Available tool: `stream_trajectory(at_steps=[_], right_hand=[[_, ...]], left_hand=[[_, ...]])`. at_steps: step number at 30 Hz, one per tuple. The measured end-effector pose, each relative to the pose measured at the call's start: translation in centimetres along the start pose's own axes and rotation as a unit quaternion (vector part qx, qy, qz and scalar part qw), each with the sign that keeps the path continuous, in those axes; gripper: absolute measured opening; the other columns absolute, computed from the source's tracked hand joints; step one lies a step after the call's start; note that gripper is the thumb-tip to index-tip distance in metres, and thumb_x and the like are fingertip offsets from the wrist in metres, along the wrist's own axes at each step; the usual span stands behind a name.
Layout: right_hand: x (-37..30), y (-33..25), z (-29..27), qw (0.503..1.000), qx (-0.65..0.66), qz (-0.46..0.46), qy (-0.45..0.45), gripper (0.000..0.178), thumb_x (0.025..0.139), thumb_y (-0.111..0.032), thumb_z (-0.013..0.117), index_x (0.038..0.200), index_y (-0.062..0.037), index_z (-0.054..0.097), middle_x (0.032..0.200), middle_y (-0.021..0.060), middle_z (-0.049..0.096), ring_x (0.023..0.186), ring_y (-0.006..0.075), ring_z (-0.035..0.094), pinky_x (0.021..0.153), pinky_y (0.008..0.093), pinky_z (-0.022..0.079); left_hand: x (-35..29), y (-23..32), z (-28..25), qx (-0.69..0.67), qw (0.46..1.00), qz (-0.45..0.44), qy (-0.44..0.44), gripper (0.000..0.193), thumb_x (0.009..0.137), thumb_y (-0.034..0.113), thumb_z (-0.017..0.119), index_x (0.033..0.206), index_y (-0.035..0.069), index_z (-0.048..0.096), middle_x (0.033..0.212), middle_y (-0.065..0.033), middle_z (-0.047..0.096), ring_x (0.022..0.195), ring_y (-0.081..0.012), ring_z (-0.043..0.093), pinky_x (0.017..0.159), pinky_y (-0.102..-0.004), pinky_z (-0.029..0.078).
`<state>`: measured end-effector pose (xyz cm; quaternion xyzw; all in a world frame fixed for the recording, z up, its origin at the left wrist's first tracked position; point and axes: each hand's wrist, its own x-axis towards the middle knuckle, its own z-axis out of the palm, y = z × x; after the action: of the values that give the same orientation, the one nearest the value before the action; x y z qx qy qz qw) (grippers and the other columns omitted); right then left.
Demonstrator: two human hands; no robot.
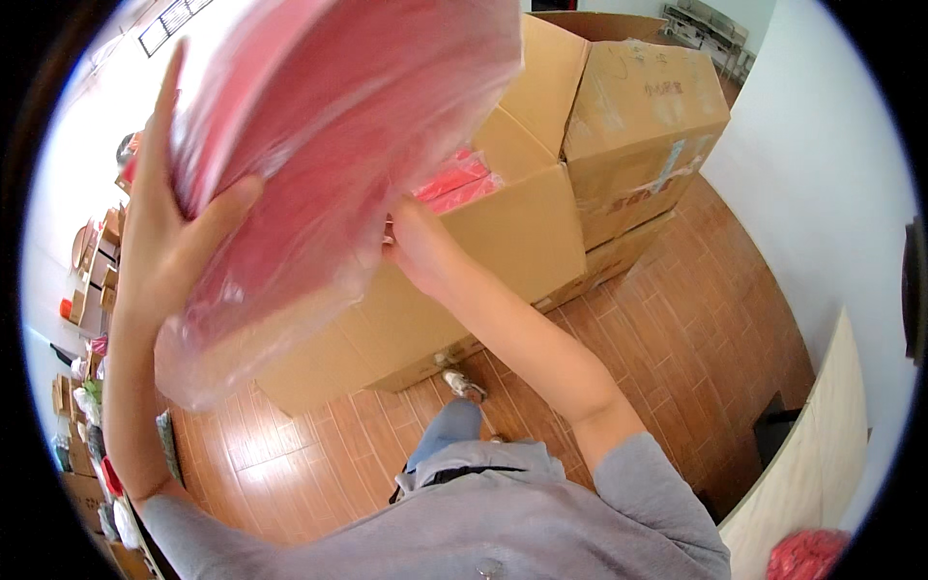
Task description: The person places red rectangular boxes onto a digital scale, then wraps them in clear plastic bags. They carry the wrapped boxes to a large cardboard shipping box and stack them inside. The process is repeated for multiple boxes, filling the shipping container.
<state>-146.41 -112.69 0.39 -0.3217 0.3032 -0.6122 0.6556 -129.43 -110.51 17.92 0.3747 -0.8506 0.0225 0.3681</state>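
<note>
A big bundle of red flat items in clear plastic wrap (329,145) fills the upper left, lifted close to the camera. My left hand (174,232) grips its left edge, thumb across the front. My right hand (416,246) reaches under the bundle's lower right side, its fingers hidden behind the plastic. Below the bundle stands an open cardboard box (503,232) with more red wrapped packs (454,182) showing inside.
A second sealed cardboard box (643,116) stands to the right, stacked on flatter boxes. Wooden plank floor (696,319) lies around them. A white wall (822,164) is at right. Shelves with mixed goods (92,387) line the left. A red pile (807,556) sits at the lower right.
</note>
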Motion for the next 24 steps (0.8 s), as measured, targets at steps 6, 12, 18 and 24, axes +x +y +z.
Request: stream_trajectory(at_steps=[6, 12, 18, 24], right_hand=[[11.6, 4.0, -3.0, 0.985, 0.094, 0.135, 0.045, 0.031, 0.094, -0.018, 0.036, 0.118, -0.0037, 0.051, 0.109, 0.01, 0.058, 0.099, 0.0226, 0.056, 0.088, 0.0354, 0.046], [10.9, -1.0, -11.7, 0.971, -0.148, 0.173, -0.075, 0.037, 0.096, -0.021, 0.042, 0.125, -0.0001, 0.05, 0.117, 0.0138, 0.06, 0.107, 0.0211, 0.057, 0.092, 0.0353, 0.045], [8.4, -5.8, -17.9, 0.859, -0.506, 0.0, 0.077, 0.04, 0.09, -0.017, 0.057, 0.125, 0.001, 0.05, 0.105, 0.0123, 0.064, 0.102, 0.0257, 0.058, 0.095, 0.0381, 0.043], [16.1, -7.6, -20.6, 0.567, -0.794, -0.211, -0.058, 0.085, 0.066, -0.02, 0.079, 0.139, -0.0077, 0.037, 0.131, 0.0207, 0.044, 0.12, 0.0358, 0.044, 0.105, 0.046, 0.033]], left_hand=[[8.7, -5.8, 7.2, 0.095, 0.98, 0.125, -0.12, 0.1, 0.064, 0.028, 0.073, 0.149, 0.015, 0.022, 0.12, -0.0211, 0.049, 0.115, -0.0373, 0.045, 0.102, -0.0473, 0.032], [11.2, -13.5, 17.2, 0.066, 0.954, 0.078, -0.283, 0.105, 0.063, 0.028, 0.073, 0.151, 0.015, 0.017, 0.11, -0.0178, 0.047, 0.106, -0.0351, 0.047, 0.097, -0.0458, 0.034], [11.5, -17.3, 25.5, 0.047, 0.906, 0.077, -0.414, 0.105, 0.062, 0.029, 0.074, 0.15, 0.014, 0.019, 0.112, -0.0191, 0.046, 0.108, -0.0361, 0.044, 0.094, -0.0467, 0.035], [11.1, -18.0, 30.9, 0.02, 0.906, 0.076, -0.416, 0.104, 0.06, 0.03, 0.074, 0.149, 0.012, 0.022, 0.112, -0.0194, 0.045, 0.105, -0.0366, 0.044, 0.093, -0.0469, 0.036]])
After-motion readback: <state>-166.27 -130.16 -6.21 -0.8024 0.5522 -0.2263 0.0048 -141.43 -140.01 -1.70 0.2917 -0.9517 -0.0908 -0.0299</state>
